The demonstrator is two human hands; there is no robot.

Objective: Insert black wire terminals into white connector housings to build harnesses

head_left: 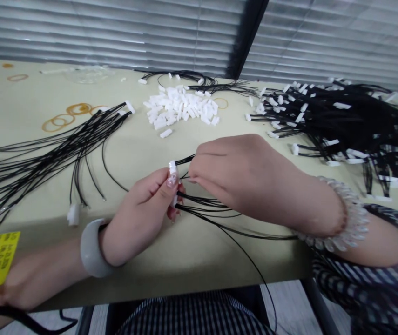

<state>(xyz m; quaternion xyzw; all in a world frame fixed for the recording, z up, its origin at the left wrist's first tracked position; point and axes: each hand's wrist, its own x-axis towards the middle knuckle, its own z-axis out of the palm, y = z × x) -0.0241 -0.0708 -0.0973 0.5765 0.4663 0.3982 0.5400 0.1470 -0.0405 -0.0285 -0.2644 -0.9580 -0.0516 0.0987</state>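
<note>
while the left hand point(145, 200) is clamped on a white connector point(172, 168), held between thumb and fingers above the near middle of the worktop point(185, 260), the right hand point(244, 174) is positioned just to the right, fingertips together on black wires point(185, 159) beside the connector. further wires point(205, 201) extend rightward from the left hand and pass below the right hand. a pile of loose white connectors point(183, 109) lies at the far middle. a wire bundle point(62, 149) lies at left, with yellow rubber bands point(59, 122) along its far side. a single white housing point(73, 215) lies near the bundle's near wire ends. a large heap of wired connectors point(352, 121) is located at far right.
</note>
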